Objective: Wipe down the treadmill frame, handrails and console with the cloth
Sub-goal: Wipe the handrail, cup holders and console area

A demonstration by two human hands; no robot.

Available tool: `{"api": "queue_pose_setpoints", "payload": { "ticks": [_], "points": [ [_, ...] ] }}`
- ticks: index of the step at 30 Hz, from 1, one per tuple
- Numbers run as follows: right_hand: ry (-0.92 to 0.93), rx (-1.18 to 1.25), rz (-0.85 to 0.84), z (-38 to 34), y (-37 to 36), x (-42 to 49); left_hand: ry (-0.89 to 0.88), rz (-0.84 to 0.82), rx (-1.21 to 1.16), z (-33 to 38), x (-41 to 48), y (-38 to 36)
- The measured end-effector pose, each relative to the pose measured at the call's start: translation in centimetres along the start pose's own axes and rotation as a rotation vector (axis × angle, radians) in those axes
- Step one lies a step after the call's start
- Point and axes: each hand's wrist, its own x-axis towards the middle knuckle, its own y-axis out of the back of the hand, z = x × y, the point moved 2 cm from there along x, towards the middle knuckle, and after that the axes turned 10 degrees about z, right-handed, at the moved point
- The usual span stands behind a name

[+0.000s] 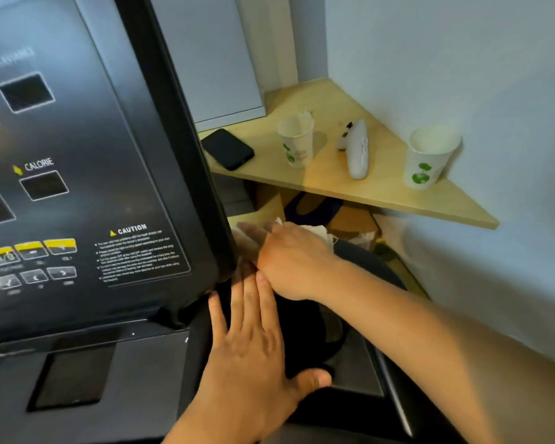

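while two paper cups stand on the wooden shelf (382,193), the near cup (295,142) holds crumpled tissue; the far cup (430,155) has unreadable contents. left hand (250,347) lies flat, fingers straight and together, on the black cloth (302,334) below the console (77,187). right hand (292,257) is blurred; finger state cannot be told.

Right of the console (77,174) we see a corner shelf (382,190) carrying, nearest to farthest from the console, a phone (227,149), a paper cup (295,141), a controller (356,149) and a second cup (430,158).
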Motion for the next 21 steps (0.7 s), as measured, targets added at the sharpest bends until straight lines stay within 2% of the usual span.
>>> {"api": "queue_pose_setpoints", "payload": {
  "ticks": [2, 5, 7, 9, 14, 16, 19, 21],
  "points": [
    [-0.060, 0.076, 0.037, 0.9, 0.2, -0.3, 0.025, -0.030, -0.036, 0.3, 0.3, 0.7],
    [-0.156, 0.177, 0.063, 2.2, 0.6, -2.0, -0.045, -0.039, 0.006, 0.1, 0.2, 0.7],
    [-0.239, 0.200, 0.048, 2.9, 0.7, -3.5, -0.074, 0.006, 0.028, -0.2, 0.1, -0.1],
    [-0.344, 0.227, 0.040, 3.6, 0.5, -5.6, -0.092, 0.024, 0.037, -0.3, -0.2, -0.6],
    [-0.665, 0.429, 0.176, 4.2, 1.4, -12.1, -0.109, 0.030, -0.035, 1.0, -0.7, -0.9],
    [-0.711, 0.452, 0.162, 3.5, 1.7, -14.2, -0.141, 0.010, -0.070, 1.9, 0.1, -0.3],
    [-0.722, 0.382, 0.215, 2.4, 0.8, -14.6, -0.250, 0.067, -0.114, 3.8, 1.9, 0.7],
    [-0.758, 0.399, 0.239, 2.4, -0.4, -14.1, -0.276, 0.012, -0.151, 4.9, 3.1, 0.9]
  ]
}}
